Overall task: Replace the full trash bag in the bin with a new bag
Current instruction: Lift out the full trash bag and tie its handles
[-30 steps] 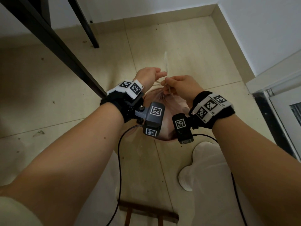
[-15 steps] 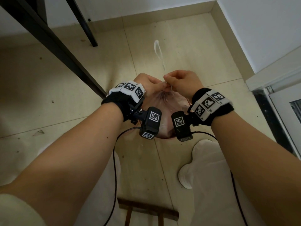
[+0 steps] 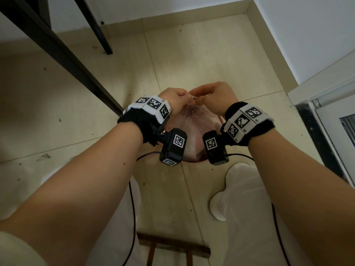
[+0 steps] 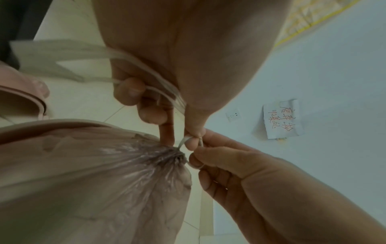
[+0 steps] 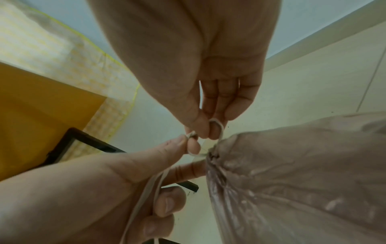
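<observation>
A pink full trash bag (image 3: 194,129) sits in the bin, whose dark rim (image 3: 192,161) shows under the wrist cameras. The bag's mouth is gathered into a tight neck (image 4: 177,153). A white drawstring (image 4: 146,72) comes out of the neck. My left hand (image 3: 176,100) pinches the string between thumb and finger just above the neck, and its other fingers curl round the string's long run (image 5: 146,194). My right hand (image 3: 213,96) pinches a small loop of the same drawstring (image 5: 217,125) beside the left fingertips. Both hands meet directly over the bag (image 5: 292,173).
Black table legs (image 3: 57,48) slant across the floor at left, right next to the bin. A white door frame (image 3: 326,104) stands at right, a wooden stool (image 3: 172,248) below. My white-trousered leg and shoe (image 3: 219,206) are just behind the bin. Cables hang from both wrists.
Both hands have sunk closer to the bag's neck and come together. The long drawstring loop that stood above the hands no longer shows in the head view.
</observation>
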